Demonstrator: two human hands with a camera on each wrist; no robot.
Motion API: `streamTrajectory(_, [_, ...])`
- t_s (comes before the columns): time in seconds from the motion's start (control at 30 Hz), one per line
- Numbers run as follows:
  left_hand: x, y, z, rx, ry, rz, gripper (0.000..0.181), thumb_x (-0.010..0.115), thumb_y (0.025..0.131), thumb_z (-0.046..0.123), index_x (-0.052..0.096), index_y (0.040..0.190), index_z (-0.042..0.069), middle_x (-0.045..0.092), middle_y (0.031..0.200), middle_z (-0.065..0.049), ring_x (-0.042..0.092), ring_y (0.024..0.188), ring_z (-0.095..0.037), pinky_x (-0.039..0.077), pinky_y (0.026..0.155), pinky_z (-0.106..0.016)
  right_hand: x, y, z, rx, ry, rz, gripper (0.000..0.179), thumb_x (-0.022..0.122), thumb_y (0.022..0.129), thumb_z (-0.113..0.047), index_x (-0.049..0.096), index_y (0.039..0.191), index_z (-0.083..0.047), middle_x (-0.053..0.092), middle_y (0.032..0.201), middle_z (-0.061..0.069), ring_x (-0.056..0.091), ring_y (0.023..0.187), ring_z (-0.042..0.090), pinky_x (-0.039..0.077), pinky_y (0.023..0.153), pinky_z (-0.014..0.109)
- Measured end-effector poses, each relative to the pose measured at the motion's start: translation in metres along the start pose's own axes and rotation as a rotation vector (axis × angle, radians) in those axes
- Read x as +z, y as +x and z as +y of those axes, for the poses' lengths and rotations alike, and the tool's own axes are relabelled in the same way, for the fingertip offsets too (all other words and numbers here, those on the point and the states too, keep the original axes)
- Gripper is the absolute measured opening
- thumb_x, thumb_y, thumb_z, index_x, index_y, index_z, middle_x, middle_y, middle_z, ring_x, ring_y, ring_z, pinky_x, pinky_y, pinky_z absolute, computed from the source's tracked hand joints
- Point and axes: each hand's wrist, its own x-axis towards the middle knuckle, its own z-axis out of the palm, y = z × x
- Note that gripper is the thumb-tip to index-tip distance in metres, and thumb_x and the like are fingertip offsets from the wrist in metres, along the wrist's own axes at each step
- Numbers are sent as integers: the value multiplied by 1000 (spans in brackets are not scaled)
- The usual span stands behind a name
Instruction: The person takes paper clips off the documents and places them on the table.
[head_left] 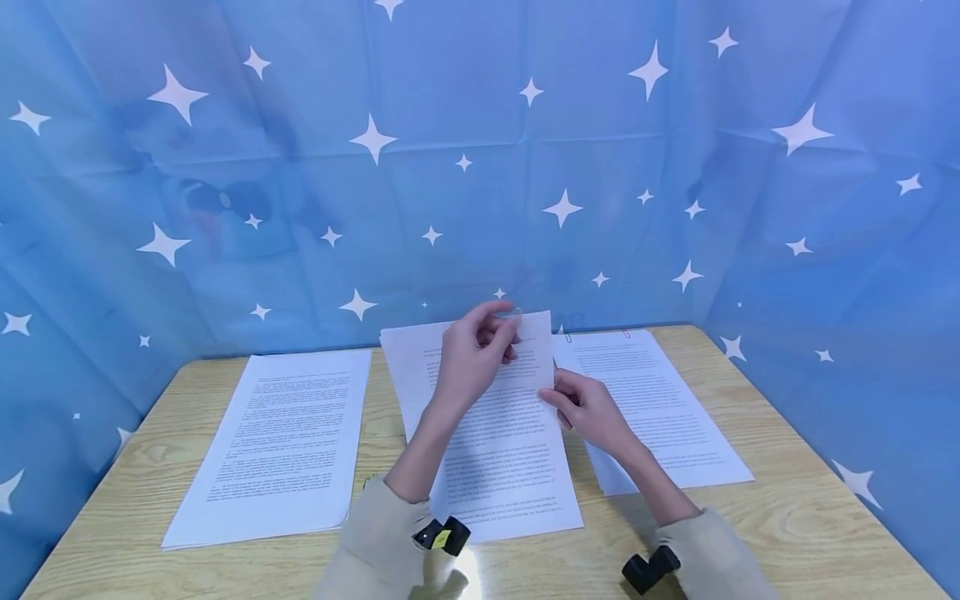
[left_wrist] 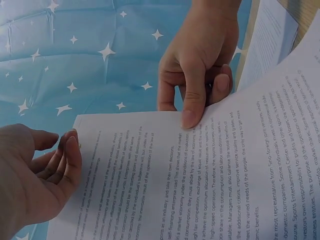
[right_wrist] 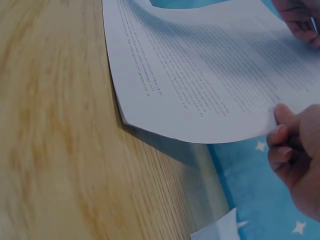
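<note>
A small stack of printed sheets (head_left: 498, 454) is held up off the middle of the table, its lower edge toward me. My right hand (head_left: 588, 408) pinches the stack's right edge, thumb on the printed face, as the left wrist view also shows. At the top edge, my left hand (head_left: 472, 358) has its thumb and fingers curled around a small paper clip (head_left: 518, 312). The clip sits at the sheets' top edge; how far it is on the paper I cannot tell. In the right wrist view the sheets (right_wrist: 200, 95) bend in a curve.
On the wooden table (head_left: 247, 567), another printed stack (head_left: 277, 442) lies at the left. At the right lies a printed stack (head_left: 652, 408) with a red paper clip (head_left: 627, 333) and a greenish paper clip (head_left: 567, 338) on its top edge. A blue star-patterned curtain (head_left: 465, 208) hangs behind.
</note>
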Motion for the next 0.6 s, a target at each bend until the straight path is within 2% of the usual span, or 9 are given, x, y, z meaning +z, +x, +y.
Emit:
streamTrajectory(0.13, [3, 2, -1, 1, -17, 1, 19, 63, 101, 13, 69, 114, 0, 69, 82, -12, 66, 65, -25, 58, 64, -30, 0, 0, -2, -1, -9, -2, 9, 60, 103, -20, 64, 96, -15, 47, 56, -1, 45, 45, 15, 35, 42, 27])
streamTrajectory(0.33, [4, 3, 0, 45, -26, 16, 15, 64, 100, 13, 70, 106, 0, 69, 81, -14, 66, 64, -30, 59, 63, -33, -2, 0, -2, 8, -9, -7, 7, 60, 103, -20, 64, 99, -15, 47, 57, -1, 45, 45, 16, 35, 43, 27])
streamTrajectory(0.6, [4, 4, -2, 101, -2, 31, 13, 65, 99, 11, 73, 104, 2, 70, 79, -10, 66, 62, -22, 58, 61, -30, -1, -1, -2, 6, 10, -3, 8, 60, 104, -20, 64, 102, -14, 48, 57, 1, 45, 45, 17, 35, 42, 27])
